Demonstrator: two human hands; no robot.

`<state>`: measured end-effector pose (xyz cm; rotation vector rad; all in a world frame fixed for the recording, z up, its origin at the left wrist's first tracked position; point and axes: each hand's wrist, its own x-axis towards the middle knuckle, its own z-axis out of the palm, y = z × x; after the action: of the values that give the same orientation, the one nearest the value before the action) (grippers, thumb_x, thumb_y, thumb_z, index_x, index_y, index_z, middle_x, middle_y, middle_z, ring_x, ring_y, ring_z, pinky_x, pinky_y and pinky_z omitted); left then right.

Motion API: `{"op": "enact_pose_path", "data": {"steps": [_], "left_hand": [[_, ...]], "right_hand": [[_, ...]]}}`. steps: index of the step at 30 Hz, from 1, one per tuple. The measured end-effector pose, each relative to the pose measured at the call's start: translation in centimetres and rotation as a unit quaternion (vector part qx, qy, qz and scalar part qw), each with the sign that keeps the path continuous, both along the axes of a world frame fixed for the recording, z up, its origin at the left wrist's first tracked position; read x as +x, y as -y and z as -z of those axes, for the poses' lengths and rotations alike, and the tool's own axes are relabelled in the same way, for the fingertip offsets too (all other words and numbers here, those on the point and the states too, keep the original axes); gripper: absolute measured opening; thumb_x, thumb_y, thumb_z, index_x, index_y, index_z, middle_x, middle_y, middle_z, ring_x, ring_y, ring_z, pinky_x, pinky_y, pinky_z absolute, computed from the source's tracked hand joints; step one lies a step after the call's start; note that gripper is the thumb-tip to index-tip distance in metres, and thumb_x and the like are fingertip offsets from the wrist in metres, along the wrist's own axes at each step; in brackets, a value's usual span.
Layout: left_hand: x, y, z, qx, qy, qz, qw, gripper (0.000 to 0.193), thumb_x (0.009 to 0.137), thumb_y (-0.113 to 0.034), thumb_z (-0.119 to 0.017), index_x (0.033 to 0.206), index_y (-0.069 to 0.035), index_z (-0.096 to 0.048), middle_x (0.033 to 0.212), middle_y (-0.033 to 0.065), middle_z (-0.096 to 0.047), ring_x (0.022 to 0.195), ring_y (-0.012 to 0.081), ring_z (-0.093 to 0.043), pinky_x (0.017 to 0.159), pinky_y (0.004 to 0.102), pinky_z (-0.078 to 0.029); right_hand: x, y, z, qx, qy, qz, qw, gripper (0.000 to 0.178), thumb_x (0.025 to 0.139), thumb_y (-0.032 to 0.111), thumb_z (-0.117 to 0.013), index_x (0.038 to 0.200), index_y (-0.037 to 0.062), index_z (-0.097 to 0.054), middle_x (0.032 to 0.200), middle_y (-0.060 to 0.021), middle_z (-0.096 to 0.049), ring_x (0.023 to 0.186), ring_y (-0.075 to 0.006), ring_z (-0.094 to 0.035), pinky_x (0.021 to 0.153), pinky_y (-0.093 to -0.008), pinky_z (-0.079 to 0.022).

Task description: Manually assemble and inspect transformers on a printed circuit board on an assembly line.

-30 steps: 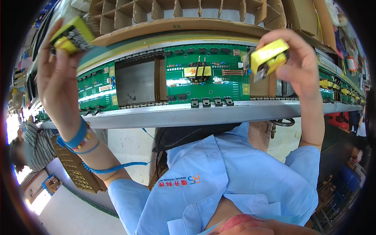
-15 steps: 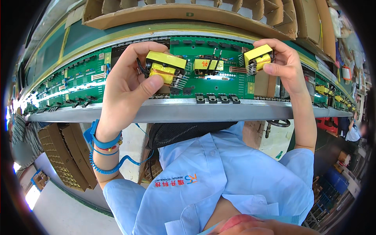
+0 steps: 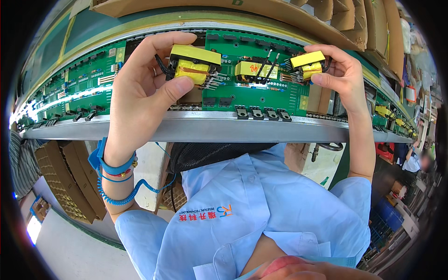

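My left hand is closed round a yellow-taped transformer, its row of metal pins pointing right over the left part of a green circuit board. Between the fingers and thumb of my right hand is a smaller yellow transformer, whose pins point left over the board's right part. A third yellow transformer with two black leads sits on the board between my hands. Along the board's near edge stand several black transistors. My fingers partly hide both held transformers.
More green boards lie along the line at the left and far right. A metal rail runs along the near side. Beyond stands a divided cardboard box. A blue coiled cord hangs from my left wristband.
The right-hand transformer has come down slightly, its pins closer to the board. My left hand has shifted up and left a little, its transformer turned slightly. The view has shifted too.
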<state>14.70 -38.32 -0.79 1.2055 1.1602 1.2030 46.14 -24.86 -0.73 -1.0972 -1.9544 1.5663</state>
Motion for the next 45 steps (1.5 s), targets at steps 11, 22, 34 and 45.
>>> {"op": "enact_pose_path", "data": {"steps": [11,22,34,45], "left_hand": [[0.2,0.2,0.4,0.001,-0.015,-0.009,1.000,0.045,0.087,0.004,-0.063,0.130,0.001,-0.049,0.122,0.0109,-0.056,0.110,0.0154,-0.056,0.097,0.0284,-0.046],[0.3,0.2,0.4,0.000,-0.024,-0.012,1.000,0.047,0.086,0.002,-0.065,0.130,0.001,-0.050,0.118,0.0095,-0.058,0.108,0.0151,-0.056,0.096,0.0282,-0.046],[0.0,0.5,0.7,0.000,-0.032,-0.023,0.999,0.046,0.085,0.002,-0.065,0.129,0.001,-0.051,0.116,0.0084,-0.055,0.107,0.0139,-0.054,0.095,0.0269,-0.045],[-0.1,0.5,1.0,-0.010,-0.049,-0.020,0.999,0.047,0.084,0.002,-0.066,0.129,0.001,-0.051,0.117,0.0086,-0.055,0.107,0.0133,-0.054,0.095,0.0268,-0.044]], "right_hand": [[-1.0,0.8,-1.4,0.103,0.055,-0.051,0.992,0.042,0.071,-0.001,-0.074,0.112,0.0053,-0.068,0.104,-0.0002,-0.067,0.091,-0.0087,-0.059,0.075,-0.0221,-0.046],[-0.3,-1.5,1.6,-0.291,-0.258,-0.183,0.903,0.063,0.080,0.028,-0.068,0.127,-0.0077,-0.046,0.119,-0.0156,-0.056,0.115,-0.0249,-0.058,0.099,-0.0343,-0.046],[-1.2,-1.0,1.0,-0.246,-0.195,-0.090,0.945,0.061,0.075,0.042,-0.072,0.113,0.0000,-0.050,0.097,-0.0105,-0.045,0.095,-0.0202,-0.053,0.109,-0.0592,-0.032],[-0.8,-2.2,2.0,-0.246,-0.338,-0.195,0.887,0.064,0.085,0.027,-0.065,0.132,-0.0094,-0.040,0.127,-0.0156,-0.051,0.116,-0.0218,-0.056,0.107,-0.0437,-0.040]]}}
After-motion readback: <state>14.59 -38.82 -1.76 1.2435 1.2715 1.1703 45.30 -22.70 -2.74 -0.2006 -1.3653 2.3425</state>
